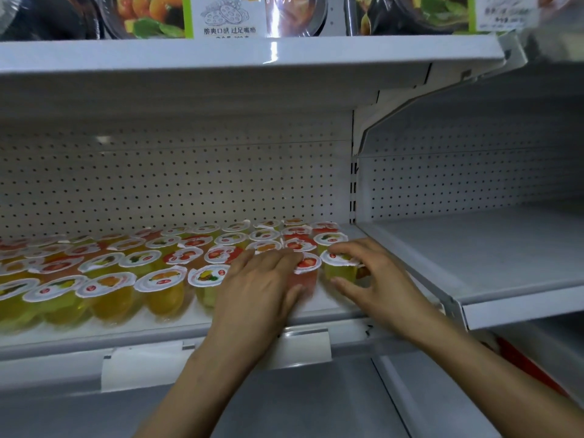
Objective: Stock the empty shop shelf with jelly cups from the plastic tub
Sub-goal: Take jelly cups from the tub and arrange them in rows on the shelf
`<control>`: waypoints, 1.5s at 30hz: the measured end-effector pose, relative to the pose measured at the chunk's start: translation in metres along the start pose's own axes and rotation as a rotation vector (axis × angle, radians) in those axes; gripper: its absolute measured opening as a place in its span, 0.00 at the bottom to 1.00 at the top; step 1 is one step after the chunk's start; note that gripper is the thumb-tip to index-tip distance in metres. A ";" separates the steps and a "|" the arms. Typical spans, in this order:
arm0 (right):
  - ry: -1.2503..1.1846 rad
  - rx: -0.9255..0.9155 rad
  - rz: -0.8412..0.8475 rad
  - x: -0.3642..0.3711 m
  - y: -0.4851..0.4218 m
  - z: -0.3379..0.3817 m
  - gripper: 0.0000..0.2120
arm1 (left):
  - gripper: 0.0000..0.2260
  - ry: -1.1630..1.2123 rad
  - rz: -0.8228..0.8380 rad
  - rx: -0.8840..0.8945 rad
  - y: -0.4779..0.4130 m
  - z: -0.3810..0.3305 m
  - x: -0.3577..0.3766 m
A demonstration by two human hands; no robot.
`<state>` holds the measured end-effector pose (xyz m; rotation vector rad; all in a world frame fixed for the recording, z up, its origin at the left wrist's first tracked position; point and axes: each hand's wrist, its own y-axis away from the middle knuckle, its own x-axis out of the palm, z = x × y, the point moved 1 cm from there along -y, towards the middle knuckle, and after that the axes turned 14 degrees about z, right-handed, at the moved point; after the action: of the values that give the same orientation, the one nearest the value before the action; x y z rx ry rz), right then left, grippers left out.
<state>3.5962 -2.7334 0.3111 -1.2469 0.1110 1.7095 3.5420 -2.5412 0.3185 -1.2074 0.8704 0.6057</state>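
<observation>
**Q:** ok, standing right behind them, what are the hands actually doing?

**A:** Both are at the front right corner of the shelf. The left hand has its fingers laid over the lid of a red jelly cup with the thumb tucked against its side, so it's a narrow pinch on that one. The right hand is curled round a green jelly cup, with fingers over the top and the thumb low at the front. Both cups sit on the shelf, just beside each other.

**Q:** and the rest of the stock?

**A:** The jelly cups run in rows off to the left and back. They're yellow, orange and red, with white fruit-print lids, and packed touching. Behind them is the dotted back panel. A blank tag holder hangs off the shelf edge below the left wrist. The neighbouring shelf is on the right, and there are food bowls up on the upper shelf.
</observation>
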 end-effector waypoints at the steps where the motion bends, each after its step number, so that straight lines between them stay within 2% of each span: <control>1: -0.001 0.005 -0.006 0.000 -0.001 0.000 0.19 | 0.19 0.014 -0.004 -0.003 -0.001 0.000 0.000; 6: -0.013 0.002 -0.028 -0.003 0.002 0.004 0.17 | 0.12 0.025 0.096 -0.062 -0.005 -0.006 -0.002; 9: -0.017 0.003 -0.023 -0.005 0.002 0.005 0.17 | 0.13 0.082 0.146 -0.055 -0.008 -0.004 -0.002; 12: -0.030 0.005 -0.005 -0.005 0.003 0.005 0.18 | 0.13 0.107 0.108 -0.032 -0.006 -0.001 -0.003; 17: -0.035 -0.007 -0.002 -0.004 0.002 0.003 0.18 | 0.18 0.080 0.072 -0.013 -0.005 0.000 -0.001; 20: -0.012 -0.013 -0.007 -0.005 0.003 0.005 0.22 | 0.24 0.050 0.033 -0.023 0.003 0.004 -0.007; 22: 0.031 -0.044 -0.010 -0.005 0.003 0.009 0.25 | 0.29 -0.023 0.014 -0.056 0.012 0.014 -0.016; 25: 0.182 -0.096 -0.011 -0.002 0.000 0.016 0.28 | 0.32 -0.091 0.038 -0.096 0.023 0.032 -0.023; 28: 0.319 -0.118 -0.009 0.004 -0.006 0.024 0.30 | 0.26 -0.076 0.048 -0.096 0.029 0.038 -0.021; 35: 0.466 -0.175 -0.102 0.012 -0.010 0.033 0.22 | 0.13 0.000 -0.088 -0.061 0.027 0.040 -0.016; 39: 0.469 -0.118 -0.103 0.007 -0.008 0.037 0.21 | 0.12 0.040 -0.070 -0.069 0.026 0.042 -0.014; 45: 0.467 -0.046 -0.002 0.008 -0.013 0.046 0.24 | 0.11 0.099 -0.035 -0.067 0.025 0.043 -0.013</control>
<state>3.5745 -2.6960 0.3323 -1.6609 0.3482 1.3967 3.5256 -2.4923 0.3207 -1.3198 0.9164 0.5545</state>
